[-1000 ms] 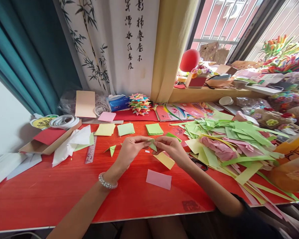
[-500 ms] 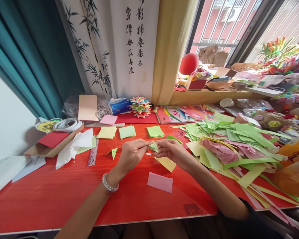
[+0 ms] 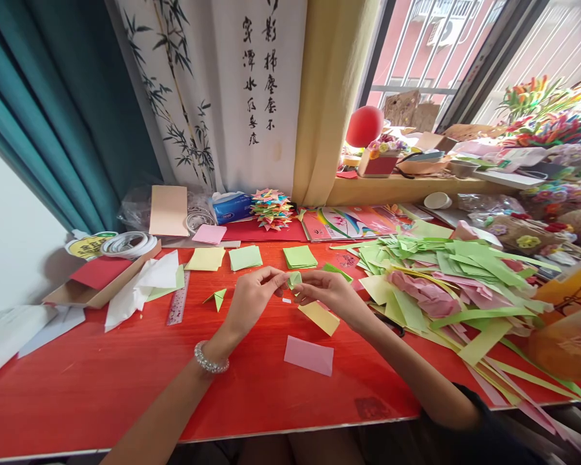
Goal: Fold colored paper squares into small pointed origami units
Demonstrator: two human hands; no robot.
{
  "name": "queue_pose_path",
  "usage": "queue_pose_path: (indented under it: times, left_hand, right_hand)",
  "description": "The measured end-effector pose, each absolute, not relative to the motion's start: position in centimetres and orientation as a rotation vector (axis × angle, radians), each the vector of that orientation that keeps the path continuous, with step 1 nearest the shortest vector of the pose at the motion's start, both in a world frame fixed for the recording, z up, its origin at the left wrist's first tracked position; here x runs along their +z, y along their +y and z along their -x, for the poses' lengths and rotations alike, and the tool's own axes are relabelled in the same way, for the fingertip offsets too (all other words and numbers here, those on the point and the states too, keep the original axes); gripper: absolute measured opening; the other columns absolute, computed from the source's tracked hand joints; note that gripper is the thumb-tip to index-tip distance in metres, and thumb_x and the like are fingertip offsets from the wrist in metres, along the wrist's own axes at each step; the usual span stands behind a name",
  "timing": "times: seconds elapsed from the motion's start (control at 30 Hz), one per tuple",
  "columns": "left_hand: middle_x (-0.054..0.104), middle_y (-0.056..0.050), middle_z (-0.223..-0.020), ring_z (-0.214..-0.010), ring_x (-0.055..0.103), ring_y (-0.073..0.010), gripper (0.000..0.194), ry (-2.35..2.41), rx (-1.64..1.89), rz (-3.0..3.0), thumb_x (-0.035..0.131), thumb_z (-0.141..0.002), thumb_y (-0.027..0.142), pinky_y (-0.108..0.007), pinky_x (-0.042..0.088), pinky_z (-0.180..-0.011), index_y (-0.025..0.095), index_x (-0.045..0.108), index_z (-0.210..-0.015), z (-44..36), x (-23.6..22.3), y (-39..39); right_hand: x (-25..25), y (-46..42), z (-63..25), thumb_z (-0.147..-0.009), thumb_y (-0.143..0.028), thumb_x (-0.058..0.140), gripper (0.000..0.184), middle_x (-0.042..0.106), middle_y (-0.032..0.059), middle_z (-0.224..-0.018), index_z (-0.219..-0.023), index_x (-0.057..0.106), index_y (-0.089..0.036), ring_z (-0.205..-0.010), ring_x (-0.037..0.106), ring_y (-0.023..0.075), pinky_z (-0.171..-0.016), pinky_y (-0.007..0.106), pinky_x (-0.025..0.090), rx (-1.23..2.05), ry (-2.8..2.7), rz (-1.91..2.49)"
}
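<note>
Between the fingertips of my left hand [image 3: 254, 292] and my right hand [image 3: 325, 288] is a small folded piece of light green paper [image 3: 294, 279]. Both hands pinch it above the red table [image 3: 252, 394]. On the table left of my left hand stands a folded green and yellow paper piece [image 3: 216, 298]. A yellow paper rectangle [image 3: 319, 318] lies below my right hand, and a pink paper rectangle [image 3: 308, 355] lies nearer the front edge. A tiny white piece [image 3: 286, 300] rests just under the held paper.
Behind my hands lie stacks of yellow paper [image 3: 205, 259], pale green paper [image 3: 245, 258] and bright green paper [image 3: 300, 256]. A heap of paper strips [image 3: 445, 271] spreads on the right. At left are a ruler [image 3: 178, 298] and a cardboard tray [image 3: 101, 295].
My right fingers opened slightly half a second ago and now close on the green paper again. The paper has turned a little between my fingertips. The view has tilted slightly.
</note>
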State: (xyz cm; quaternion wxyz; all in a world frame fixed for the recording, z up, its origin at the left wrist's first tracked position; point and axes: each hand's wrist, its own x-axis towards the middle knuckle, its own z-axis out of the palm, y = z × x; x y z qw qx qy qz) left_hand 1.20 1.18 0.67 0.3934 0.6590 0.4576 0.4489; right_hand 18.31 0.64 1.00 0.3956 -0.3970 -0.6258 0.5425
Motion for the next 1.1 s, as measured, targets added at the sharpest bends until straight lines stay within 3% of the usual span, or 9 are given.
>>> queue_pose_path:
  times: [0.4, 0.67, 0.87, 1.1]
  left_hand:
    - [0.063, -0.004, -0.069, -0.061, 0.057, -0.0140, 0.034, 1.072, 1.188, -1.551, 0.044, -0.083, 0.043, -0.027, 0.047, -0.064, 0.015, 0.061, -0.078, -1.1, 1.3, 1.1]
    - [0.060, 0.000, -0.068, -0.064, 0.054, -0.0140, 0.024, 1.159, 1.231, -1.695, 0.056, -0.075, 0.041, -0.023, 0.043, -0.063, 0.017, 0.059, -0.072, -0.7, 2.1, 0.9]
    - [0.057, 0.001, -0.067, -0.064, 0.053, -0.0130, 0.023, 1.134, 1.216, -1.756, 0.051, -0.079, 0.039, -0.022, 0.042, -0.065, 0.017, 0.056, -0.072, -0.7, 1.9, 1.0]
    - [0.060, -0.003, -0.091, -0.080, 0.054, -0.0158, 0.021, 1.129, 1.132, -1.998, 0.049, -0.082, 0.035, -0.025, 0.041, -0.071, 0.021, 0.060, -0.094, -1.1, 1.7, 0.6]
  right_hand:
    - [1.3, 0.5, -18.4, -0.075, -0.041, 0.060, 0.028, 0.063, 0.0031, -0.062, -0.070, 0.061, -0.013, -0.056, 0.062, 0.0128, -0.059, 0.025, 0.050, 1.385, -1.574, 0.975]
    - [1.3, 0.5, -18.4, -0.075, -0.042, 0.059, 0.028, 0.062, 0.0024, -0.062, -0.068, 0.059, -0.014, -0.055, 0.059, 0.0124, -0.057, 0.025, 0.048, 1.312, -1.591, 1.018]
    - [1.2, 0.5, -18.4, -0.076, -0.042, 0.057, 0.029, 0.060, 0.0018, -0.060, -0.066, 0.059, -0.015, -0.053, 0.057, 0.0121, -0.056, 0.025, 0.047, 1.207, -1.633, 1.031]
    - [1.2, 0.2, -18.2, -0.080, -0.037, 0.052, 0.025, 0.059, 0.0013, -0.058, -0.069, 0.060, -0.017, -0.053, 0.058, 0.0135, -0.056, 0.026, 0.046, 1.076, -1.710, 1.072]
